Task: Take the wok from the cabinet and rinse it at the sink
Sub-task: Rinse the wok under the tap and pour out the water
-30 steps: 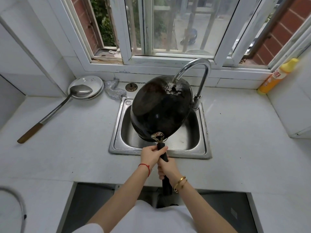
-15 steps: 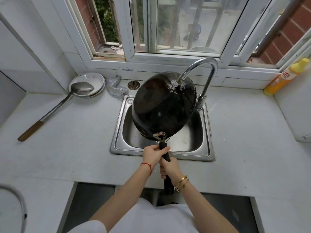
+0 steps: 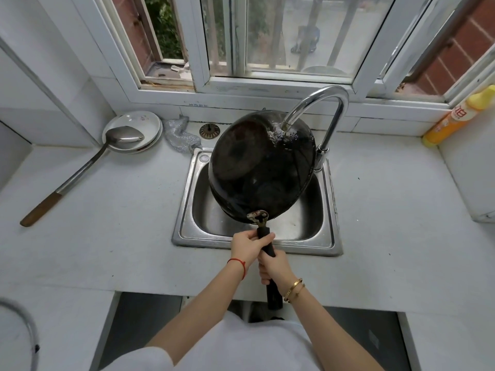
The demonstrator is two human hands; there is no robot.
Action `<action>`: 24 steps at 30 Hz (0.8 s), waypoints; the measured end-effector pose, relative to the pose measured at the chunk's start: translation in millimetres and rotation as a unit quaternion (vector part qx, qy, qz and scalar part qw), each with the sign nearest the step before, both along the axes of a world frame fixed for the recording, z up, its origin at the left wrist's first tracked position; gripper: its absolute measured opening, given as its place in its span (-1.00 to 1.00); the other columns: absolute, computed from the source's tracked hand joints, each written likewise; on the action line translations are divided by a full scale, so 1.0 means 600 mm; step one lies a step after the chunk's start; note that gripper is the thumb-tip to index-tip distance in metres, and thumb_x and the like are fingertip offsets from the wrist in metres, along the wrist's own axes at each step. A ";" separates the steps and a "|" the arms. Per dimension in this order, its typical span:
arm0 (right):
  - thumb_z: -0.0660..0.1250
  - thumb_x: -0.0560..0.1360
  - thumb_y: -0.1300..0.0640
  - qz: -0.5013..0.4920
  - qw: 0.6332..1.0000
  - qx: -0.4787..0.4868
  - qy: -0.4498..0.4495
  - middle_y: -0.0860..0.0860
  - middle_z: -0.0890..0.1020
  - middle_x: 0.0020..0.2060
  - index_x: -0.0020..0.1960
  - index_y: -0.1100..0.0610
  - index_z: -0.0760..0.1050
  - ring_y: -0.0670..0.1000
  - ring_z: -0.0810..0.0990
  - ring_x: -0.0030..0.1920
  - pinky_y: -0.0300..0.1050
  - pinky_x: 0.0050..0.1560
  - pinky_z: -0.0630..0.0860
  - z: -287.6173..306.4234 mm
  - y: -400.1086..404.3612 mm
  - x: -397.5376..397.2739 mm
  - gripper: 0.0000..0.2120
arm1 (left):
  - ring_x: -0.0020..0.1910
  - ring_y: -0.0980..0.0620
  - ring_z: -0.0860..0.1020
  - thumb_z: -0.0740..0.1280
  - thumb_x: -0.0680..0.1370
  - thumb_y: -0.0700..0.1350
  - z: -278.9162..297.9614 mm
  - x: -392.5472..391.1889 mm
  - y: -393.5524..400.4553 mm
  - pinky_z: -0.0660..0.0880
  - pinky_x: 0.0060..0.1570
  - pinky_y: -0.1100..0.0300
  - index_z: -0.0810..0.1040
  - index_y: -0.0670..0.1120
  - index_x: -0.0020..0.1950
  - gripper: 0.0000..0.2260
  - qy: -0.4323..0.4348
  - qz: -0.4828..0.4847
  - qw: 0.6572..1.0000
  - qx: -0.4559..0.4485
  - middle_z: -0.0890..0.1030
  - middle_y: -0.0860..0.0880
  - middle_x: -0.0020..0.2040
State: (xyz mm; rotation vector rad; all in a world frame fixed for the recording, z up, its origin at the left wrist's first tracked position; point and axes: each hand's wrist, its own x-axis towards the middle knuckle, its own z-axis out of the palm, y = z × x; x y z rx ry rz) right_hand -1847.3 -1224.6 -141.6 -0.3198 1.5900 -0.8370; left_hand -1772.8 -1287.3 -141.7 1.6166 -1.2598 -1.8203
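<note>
Over sink, both hands tilt wok against faucet.

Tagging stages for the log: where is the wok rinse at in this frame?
Done: the wok is out of the cabinet and over the sink. In hand: left hand and right hand both grip its handle, tilting the wok with its dark rounded side facing the camera, and water from the faucet splashes on the upper part. Left: finishing the rinse; I cannot tell how much of the wok is already rinsed.
</note>
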 end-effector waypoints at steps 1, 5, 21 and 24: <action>0.26 0.57 0.09 -0.001 1.000 0.002 0.000 -0.02 0.30 -0.57 -0.33 0.12 0.32 -0.06 0.25 -0.60 -0.27 -0.55 0.25 -0.001 0.000 0.000 -0.68 | 0.07 0.05 0.62 0.51 0.42 -0.05 0.000 0.000 0.000 0.49 0.06 0.23 0.65 -0.17 0.15 -0.65 -0.001 -0.001 1.000 -0.001 0.70 -0.07 0.02; 0.26 0.57 0.10 -0.005 1.000 0.000 0.000 0.00 0.29 -0.56 -0.33 0.12 0.31 -0.06 0.25 -0.60 -0.27 -0.55 0.24 -0.002 -0.001 -0.001 -0.68 | 0.06 0.04 0.62 0.51 0.42 -0.06 0.001 -0.002 0.001 0.51 0.10 0.19 0.65 -0.17 0.14 -0.66 -0.005 -0.002 1.000 -0.003 0.70 -0.08 0.02; 0.25 0.57 0.11 -0.022 1.000 -0.001 -0.016 0.01 0.30 -0.55 -0.36 0.13 0.30 -0.04 0.25 -0.59 -0.25 -0.53 0.25 0.015 0.003 0.031 -0.66 | 0.04 0.02 0.65 0.50 0.42 -0.05 0.011 0.024 0.007 0.53 -0.01 0.27 0.67 -0.18 0.10 -0.69 0.010 0.014 1.000 -0.011 0.72 -0.08 -0.03; 0.26 0.56 0.10 -0.027 0.999 -0.001 -0.020 0.01 0.29 -0.56 -0.36 0.12 0.30 -0.04 0.24 -0.59 -0.25 -0.54 0.24 0.020 0.014 0.037 -0.66 | 0.04 0.02 0.65 0.50 0.42 -0.04 0.011 0.030 0.020 0.55 0.04 0.20 0.67 -0.16 0.09 -0.69 0.006 0.017 1.000 -0.012 0.72 -0.07 -0.04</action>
